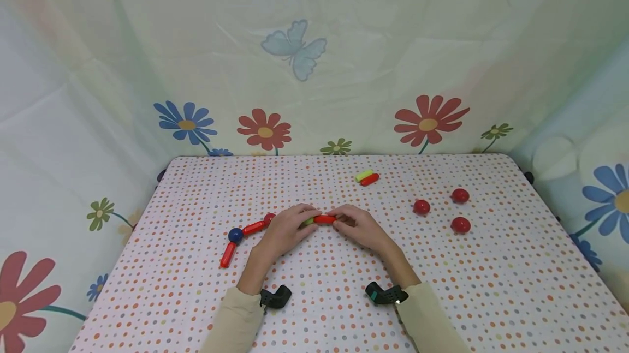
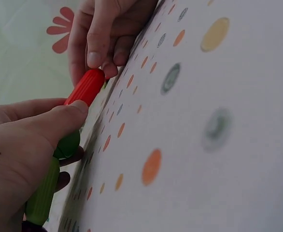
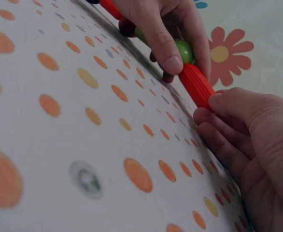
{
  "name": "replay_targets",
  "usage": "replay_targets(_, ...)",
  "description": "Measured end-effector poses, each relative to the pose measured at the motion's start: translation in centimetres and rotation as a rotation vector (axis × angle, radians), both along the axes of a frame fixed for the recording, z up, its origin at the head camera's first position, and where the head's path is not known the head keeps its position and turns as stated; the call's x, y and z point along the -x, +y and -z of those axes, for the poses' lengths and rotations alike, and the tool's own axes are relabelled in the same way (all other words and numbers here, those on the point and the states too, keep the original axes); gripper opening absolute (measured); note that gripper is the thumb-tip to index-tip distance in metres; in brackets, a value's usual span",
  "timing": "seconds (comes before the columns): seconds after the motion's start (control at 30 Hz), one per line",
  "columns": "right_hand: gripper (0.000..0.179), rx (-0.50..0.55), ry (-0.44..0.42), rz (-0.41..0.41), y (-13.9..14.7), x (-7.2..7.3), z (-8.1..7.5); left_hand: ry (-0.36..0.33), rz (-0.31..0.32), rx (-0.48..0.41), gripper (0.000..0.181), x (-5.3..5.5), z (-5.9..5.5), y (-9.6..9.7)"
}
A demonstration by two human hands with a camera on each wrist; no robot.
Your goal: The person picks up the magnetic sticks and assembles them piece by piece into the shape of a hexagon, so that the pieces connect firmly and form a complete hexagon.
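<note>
While a flower-printed curtain [image 1: 363,69] rises along the far side, a desk [image 1: 324,271] under a dotted cloth spreads out in front of it. Near the middle of the desk, the two hands meet over one row of rods and balls. The left hand [image 1: 287,227] curls over the row, its thumb pressing the held red rod [image 1: 324,219] beside a green ball [image 2: 67,144]; the right hand [image 1: 361,227] pinches that rod's right end between thumb and fingers. A black device [image 1: 277,297] sits at the left wrist, another [image 1: 385,293] at the right. From the green ball the row runs left through a green rod [image 2: 42,193], a dark red ball [image 1: 269,219], a second red rod [image 1: 253,228] and a blue ball [image 1: 236,235], then bends nearer, ending in a third red rod [image 1: 228,255]. Three loose red balls [image 1: 461,226] lie apart from one another on the right. Farther back, right of the middle, a yellow-green rod [image 1: 364,175] and a loose red rod [image 1: 369,180] lie side by side.
</note>
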State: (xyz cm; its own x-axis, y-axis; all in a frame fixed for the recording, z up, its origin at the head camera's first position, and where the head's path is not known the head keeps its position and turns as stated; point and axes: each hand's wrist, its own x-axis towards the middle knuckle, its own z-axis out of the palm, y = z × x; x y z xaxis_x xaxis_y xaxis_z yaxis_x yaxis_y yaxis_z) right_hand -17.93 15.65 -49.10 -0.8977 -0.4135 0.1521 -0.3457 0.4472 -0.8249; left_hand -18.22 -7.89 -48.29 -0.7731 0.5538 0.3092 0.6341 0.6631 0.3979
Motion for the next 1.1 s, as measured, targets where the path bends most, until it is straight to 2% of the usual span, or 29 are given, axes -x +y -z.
replay_targets(0.33,0.029,0.056,0.032,0.020,0.2,0.1,0.0,0.049,-0.051,0.020,0.032,0.2,0.2,0.4)
replay_targets(0.57,0.026,0.047,0.046,0.086,0.4,0.2,0.2,-0.012,-0.132,0.014,0.032,0.2,0.4,0.4)
replay_targets(0.8,0.024,0.012,0.043,0.128,0.5,0.2,0.1,-0.030,-0.127,0.009,0.033,0.2,0.2,0.4)
replay_targets(0.93,0.020,-0.016,0.072,0.179,0.8,0.3,0.2,-0.024,-0.129,0.012,0.033,0.2,0.2,0.4)
replay_targets(1.1,0.018,-0.036,0.143,0.295,1.4,0.5,0.2,-0.008,-0.151,-0.006,0.033,0.1,0.4,0.4)
